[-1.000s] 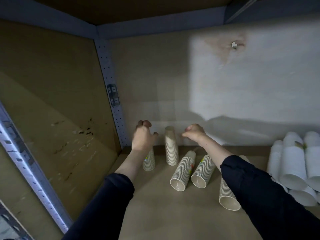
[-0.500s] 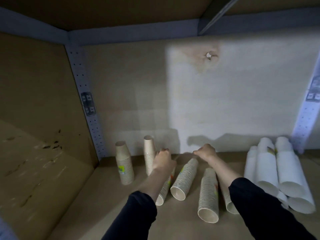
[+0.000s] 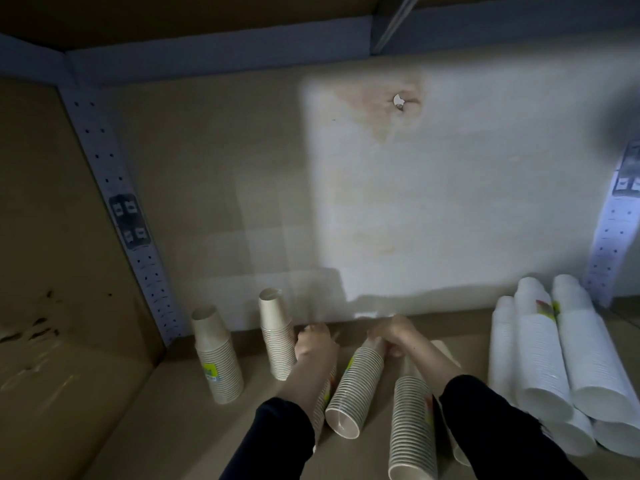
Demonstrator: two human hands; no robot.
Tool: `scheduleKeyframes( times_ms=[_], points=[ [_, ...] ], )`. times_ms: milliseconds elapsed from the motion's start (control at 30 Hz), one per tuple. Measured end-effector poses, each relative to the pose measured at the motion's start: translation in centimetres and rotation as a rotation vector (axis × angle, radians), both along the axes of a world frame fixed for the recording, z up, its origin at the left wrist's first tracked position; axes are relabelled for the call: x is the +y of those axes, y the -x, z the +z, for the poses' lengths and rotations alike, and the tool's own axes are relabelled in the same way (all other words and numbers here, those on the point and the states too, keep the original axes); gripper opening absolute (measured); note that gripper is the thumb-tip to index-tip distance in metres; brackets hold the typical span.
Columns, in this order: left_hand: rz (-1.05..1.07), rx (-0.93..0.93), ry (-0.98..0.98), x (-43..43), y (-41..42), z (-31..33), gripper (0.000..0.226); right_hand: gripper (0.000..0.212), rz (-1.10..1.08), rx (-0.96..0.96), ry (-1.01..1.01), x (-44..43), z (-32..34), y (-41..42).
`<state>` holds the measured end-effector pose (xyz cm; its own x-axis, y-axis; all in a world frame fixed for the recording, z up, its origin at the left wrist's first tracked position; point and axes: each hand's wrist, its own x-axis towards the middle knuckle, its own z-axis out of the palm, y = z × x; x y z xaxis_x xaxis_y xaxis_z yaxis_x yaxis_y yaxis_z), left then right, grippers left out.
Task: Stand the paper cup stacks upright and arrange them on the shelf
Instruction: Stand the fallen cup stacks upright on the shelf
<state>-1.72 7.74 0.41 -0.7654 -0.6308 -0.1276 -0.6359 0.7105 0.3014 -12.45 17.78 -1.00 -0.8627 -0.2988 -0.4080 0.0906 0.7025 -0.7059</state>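
Note:
Two paper cup stacks stand upside down near the shelf's back left corner: one with a green label (image 3: 217,358) and a taller one (image 3: 277,336) to its right. Several more stacks lie on their sides. My left hand (image 3: 317,344) rests over the far end of a lying stack (image 3: 323,403) mostly hidden under my forearm. My right hand (image 3: 393,334) grips the far end of another lying stack (image 3: 356,389). A further stack (image 3: 412,431) lies below my right forearm.
A pile of white cup stacks (image 3: 568,368) lies at the right. The perforated metal posts (image 3: 114,209) stand at the back corners. The brown shelf board (image 3: 166,427) stretches to the front left; the back wall (image 3: 415,202) is close behind the cups.
My left hand let go of the green-labelled stack, which now stands upright, and moved right onto a lying stack. My right hand dropped onto the neighbouring lying stack. The view shifted right.

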Motion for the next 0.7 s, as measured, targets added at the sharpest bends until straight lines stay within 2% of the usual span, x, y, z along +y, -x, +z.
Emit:
scheduleKeyframes(
  times_ms=[100,233,300,367,567,700],
  points=[
    [-0.007,0.002,-0.03,0.1,-0.1,0.0,0.047,0.032,-0.039,-0.107,0.06,-0.5,-0.4,0.1],
    [-0.006,0.029,-0.054,0.4,-0.6,0.5,0.051,0.055,-0.055,-0.165,0.167,-0.2,-0.2,-0.1],
    [0.001,0.063,-0.071,0.6,-1.2,1.1,0.052,0.05,-0.066,-0.172,0.254,0.0,0.5,-0.5],
    [-0.001,0.112,-0.072,0.8,-1.9,1.9,0.055,0.033,-0.046,-0.176,0.297,0.3,1.6,-1.2],
    [0.007,0.256,0.013,0.8,-5.8,5.1,0.046,0.025,-0.041,0.011,0.388,0.9,5.2,-3.7],
    [0.065,0.336,0.001,0.0,-9.5,6.6,0.046,0.036,-0.041,0.173,0.439,0.8,7.2,-6.4]
  ],
)
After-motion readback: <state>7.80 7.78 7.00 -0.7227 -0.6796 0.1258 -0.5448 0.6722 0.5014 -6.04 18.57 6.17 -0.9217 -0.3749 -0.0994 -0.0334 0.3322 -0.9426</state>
